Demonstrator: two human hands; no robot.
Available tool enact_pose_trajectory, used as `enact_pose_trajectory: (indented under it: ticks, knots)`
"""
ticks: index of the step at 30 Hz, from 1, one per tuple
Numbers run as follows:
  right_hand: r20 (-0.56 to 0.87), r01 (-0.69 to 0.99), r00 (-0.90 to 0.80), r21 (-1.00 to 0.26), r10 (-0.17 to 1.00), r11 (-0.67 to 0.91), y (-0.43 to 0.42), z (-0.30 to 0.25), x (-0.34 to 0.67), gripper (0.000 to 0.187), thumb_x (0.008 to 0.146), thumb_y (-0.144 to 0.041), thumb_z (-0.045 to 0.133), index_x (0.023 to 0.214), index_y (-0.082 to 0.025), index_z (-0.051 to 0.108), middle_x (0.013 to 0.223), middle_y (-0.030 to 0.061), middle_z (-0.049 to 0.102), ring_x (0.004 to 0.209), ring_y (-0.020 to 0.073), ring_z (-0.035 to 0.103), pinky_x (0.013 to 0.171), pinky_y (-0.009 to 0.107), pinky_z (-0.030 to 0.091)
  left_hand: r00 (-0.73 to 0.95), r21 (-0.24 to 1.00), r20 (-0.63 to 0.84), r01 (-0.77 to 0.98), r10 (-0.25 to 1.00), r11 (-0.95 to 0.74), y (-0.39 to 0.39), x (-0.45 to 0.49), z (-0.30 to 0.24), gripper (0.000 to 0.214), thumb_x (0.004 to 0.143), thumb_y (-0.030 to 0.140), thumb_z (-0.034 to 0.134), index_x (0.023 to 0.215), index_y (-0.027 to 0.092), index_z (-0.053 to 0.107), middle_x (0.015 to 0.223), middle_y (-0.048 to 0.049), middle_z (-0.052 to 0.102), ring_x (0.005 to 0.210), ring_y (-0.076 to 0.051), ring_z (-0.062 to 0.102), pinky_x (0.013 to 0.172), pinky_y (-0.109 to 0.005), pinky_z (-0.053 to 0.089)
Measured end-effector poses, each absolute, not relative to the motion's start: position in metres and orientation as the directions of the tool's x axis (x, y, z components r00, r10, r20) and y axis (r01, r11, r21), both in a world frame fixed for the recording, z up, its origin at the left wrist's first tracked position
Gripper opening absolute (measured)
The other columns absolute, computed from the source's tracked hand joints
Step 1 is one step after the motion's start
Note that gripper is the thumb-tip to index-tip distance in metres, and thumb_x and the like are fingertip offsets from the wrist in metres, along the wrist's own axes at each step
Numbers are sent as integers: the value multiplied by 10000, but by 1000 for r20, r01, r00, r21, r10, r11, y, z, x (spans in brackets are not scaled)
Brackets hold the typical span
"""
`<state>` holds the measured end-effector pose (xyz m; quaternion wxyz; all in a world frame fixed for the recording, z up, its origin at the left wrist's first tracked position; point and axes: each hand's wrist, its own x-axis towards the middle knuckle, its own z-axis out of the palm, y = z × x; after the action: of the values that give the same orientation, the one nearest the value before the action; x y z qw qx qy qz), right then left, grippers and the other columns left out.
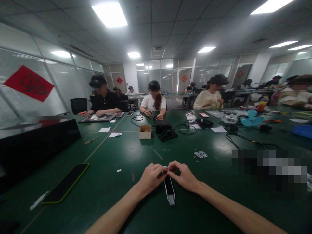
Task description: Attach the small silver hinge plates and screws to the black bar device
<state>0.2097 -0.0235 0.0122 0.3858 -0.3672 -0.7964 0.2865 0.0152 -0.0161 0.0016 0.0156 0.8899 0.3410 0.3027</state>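
My left hand [151,177] and my right hand [183,175] meet over a narrow dark device with a grey end [169,191] that lies on the green table [117,191]. Both hands pinch at the device's far end, fingers curled and pressed together. What sits between the fingertips is too small to make out. A ring shows on a finger of my left hand.
A black phone in a green case [65,187] lies at the left. Small metal parts [200,154] rest ahead right. A small cardboard box [145,132], a black device [163,127] and cables sit mid-table. Three people sit across the table; a black panel [36,143] lies at the left.
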Motion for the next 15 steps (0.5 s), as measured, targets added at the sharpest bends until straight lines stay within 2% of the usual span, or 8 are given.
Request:
enact_pose_trajectory:
  ticks: [8,15]
  knots:
    - [428,337,-436,-738,791,585,-22,9,209,110,824,-249,577,910,-181,570,852,15,623,779,145,598,735,283,505,577,228,553,589,601,-775,-14,15,2,120,851,205,544,956,194,601,882,-26,680,758,-147,618,695,-279,422]
    - [475,513,-466,-543,746,666,-13,16,225,112,860,-238,512,928,-180,579,894,51,601,827,169,562,749,311,489,526,284,457,678,717,-678,-6,0,10,123,827,184,524,919,190,605,859,-22,659,765,-150,597,702,-261,441]
